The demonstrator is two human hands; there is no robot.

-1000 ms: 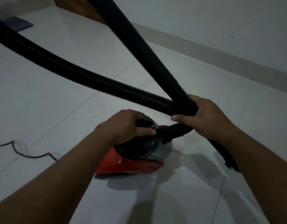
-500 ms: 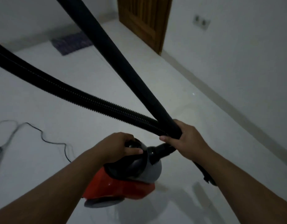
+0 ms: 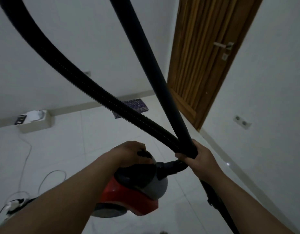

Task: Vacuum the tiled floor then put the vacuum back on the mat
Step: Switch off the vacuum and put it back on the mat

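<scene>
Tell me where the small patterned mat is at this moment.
In the head view the mat lies on the tiled floor in the far corner, against the wall base just left of the wooden door, partly behind the ribbed hose.

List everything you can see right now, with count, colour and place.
vacuum body: 1, red and grey, carried at lower centre
ribbed hose: 1, black, crossing from upper left
rigid tube: 1, black, crossing from top
mat: 1, dark patterned, floor by far wall
door: 1, brown wood, right
wall sockets: 2, pale, right wall
cables: white, floor left
left hand: grips vacuum handle
right hand: grips hose and tube
</scene>
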